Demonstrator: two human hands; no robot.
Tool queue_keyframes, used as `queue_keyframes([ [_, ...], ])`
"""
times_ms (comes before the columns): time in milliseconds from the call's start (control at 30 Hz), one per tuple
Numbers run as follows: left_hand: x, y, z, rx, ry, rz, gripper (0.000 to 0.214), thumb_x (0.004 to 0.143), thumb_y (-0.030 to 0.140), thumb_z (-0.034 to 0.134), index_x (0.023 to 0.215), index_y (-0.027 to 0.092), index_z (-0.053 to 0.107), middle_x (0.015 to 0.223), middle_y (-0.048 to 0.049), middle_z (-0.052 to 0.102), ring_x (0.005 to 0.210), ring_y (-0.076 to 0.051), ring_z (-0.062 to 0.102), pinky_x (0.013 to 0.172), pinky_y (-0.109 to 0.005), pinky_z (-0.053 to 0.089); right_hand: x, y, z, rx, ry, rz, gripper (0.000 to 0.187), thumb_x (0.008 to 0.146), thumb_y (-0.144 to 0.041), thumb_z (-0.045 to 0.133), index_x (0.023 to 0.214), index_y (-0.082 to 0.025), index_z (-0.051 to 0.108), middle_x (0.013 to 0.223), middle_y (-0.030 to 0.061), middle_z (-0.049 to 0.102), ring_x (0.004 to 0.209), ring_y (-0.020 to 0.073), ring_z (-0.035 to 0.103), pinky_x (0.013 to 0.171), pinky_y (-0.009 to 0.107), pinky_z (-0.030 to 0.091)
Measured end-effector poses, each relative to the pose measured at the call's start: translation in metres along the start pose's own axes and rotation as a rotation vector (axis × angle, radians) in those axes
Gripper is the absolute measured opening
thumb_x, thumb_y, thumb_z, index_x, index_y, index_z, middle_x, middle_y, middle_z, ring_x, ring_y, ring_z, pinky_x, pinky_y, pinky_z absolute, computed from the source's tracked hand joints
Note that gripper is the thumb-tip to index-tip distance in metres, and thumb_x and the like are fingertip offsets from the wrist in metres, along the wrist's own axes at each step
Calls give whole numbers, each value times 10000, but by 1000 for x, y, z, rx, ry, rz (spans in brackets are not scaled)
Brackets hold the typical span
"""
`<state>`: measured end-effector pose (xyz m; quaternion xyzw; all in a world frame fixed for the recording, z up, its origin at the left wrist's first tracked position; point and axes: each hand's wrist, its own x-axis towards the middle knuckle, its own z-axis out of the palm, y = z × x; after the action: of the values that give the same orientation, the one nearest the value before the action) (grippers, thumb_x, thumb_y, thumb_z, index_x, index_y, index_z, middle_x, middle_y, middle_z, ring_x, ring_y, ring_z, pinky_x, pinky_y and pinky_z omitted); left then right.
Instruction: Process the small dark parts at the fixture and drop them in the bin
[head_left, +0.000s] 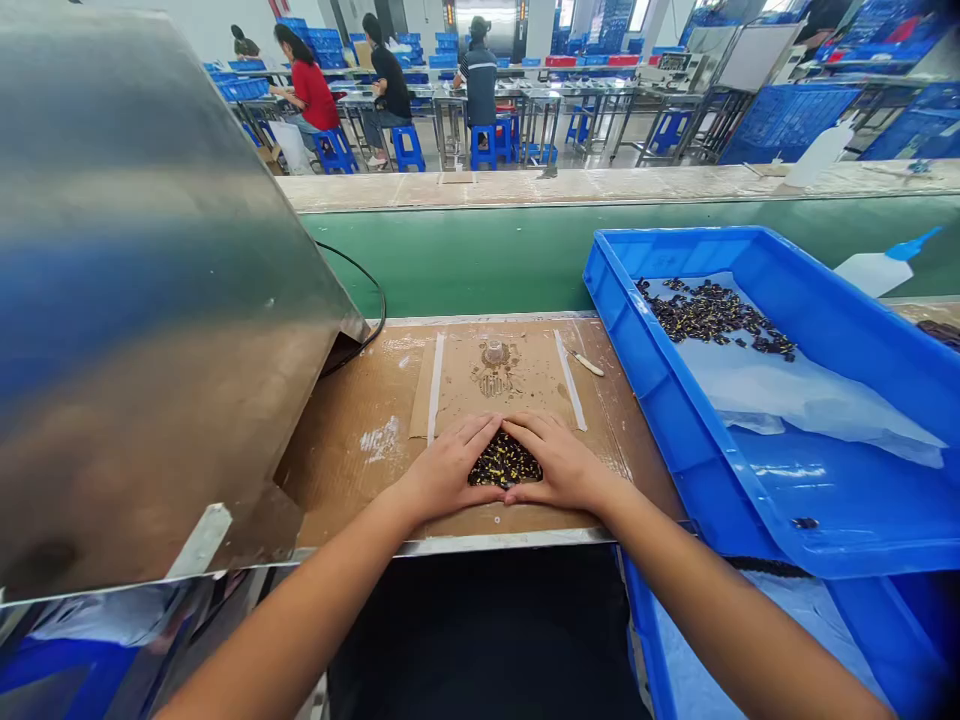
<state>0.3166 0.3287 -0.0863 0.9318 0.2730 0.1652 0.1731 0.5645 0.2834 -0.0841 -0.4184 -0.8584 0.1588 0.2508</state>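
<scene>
A pile of small black-and-yellow parts (504,462) lies on the cardboard-covered bench near its front edge. My left hand (454,465) curves around the pile's left side, and my right hand (559,462) curves around its right side. Fingertips meet at the far side and thumbs meet at the near side, framing the parts in a ring. Both hands rest low with the fingers stretched out and thumbs apart from them; neither grips anything I can see. What kind of parts they are is too small to tell.
A blue tray (675,420) at right holds more dark parts (712,315) on a white sheet (810,390). A small knife (586,363) and a clear round piece (495,352) lie beyond my hands. A metal housing (150,300) stands at left. Several people sit in the background.
</scene>
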Motion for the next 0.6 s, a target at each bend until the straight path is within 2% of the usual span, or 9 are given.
queue_keyframes([
  [133, 3, -5, 3, -66, 36, 31, 903, 850, 480, 795, 1591, 262, 326, 1510, -149, 538, 1405, -315, 524, 1179, -524, 473, -1, 5, 5, 80, 42, 18, 720, 883, -516, 791, 1477, -232, 499, 1388, 156, 599, 1295, 320, 548, 1105, 529, 463],
  [200, 2, -5, 1, -71, 64, 40, 930, 822, 475, 824, 1588, 278, 335, 1499, -142, 549, 1385, -316, 543, 1166, -520, 488, -1, 6, 2, 85, 71, 22, 635, 904, -500, 773, 1431, -231, 542, 1360, 150, 615, 1268, 314, 565, 1091, 522, 476],
  [333, -5, -2, -11, -39, 117, -3, 988, 796, 552, 821, 1598, 266, 319, 1538, -155, 505, 1402, -341, 525, 1166, -522, 485, -8, -12, -17, 61, 271, 72, 449, 1004, -460, 633, 1382, -224, 572, 1375, 151, 598, 1303, 324, 542, 1123, 546, 448],
  [433, -18, 2, -23, 5, 220, -42, 791, 896, 546, 706, 1563, 266, 386, 1512, -149, 530, 1366, -334, 558, 1133, -526, 512, -37, -51, -45, 69, 424, 147, 412, 1041, -337, 540, 1444, -255, 515, 1416, 137, 570, 1340, 320, 527, 1122, 538, 468],
  [533, -30, 15, -27, 30, 413, -30, 567, 951, 467, 637, 1460, 249, 519, 1357, -140, 639, 1214, -309, 652, 1041, -492, 574, -87, -87, -87, -4, 395, 178, 536, 997, -295, 584, 1514, -317, 446, 1474, 109, 546, 1344, 347, 540, 1085, 539, 507],
  [600, -30, 32, -21, 12, 541, -3, 433, 962, 373, 618, 1363, 214, 598, 1227, -133, 687, 1105, -282, 683, 977, -446, 595, -120, -91, -123, -150, 431, 265, 483, 980, -289, 599, 1453, -343, 516, 1417, 98, 606, 1263, 354, 607, 1037, 529, 525],
])
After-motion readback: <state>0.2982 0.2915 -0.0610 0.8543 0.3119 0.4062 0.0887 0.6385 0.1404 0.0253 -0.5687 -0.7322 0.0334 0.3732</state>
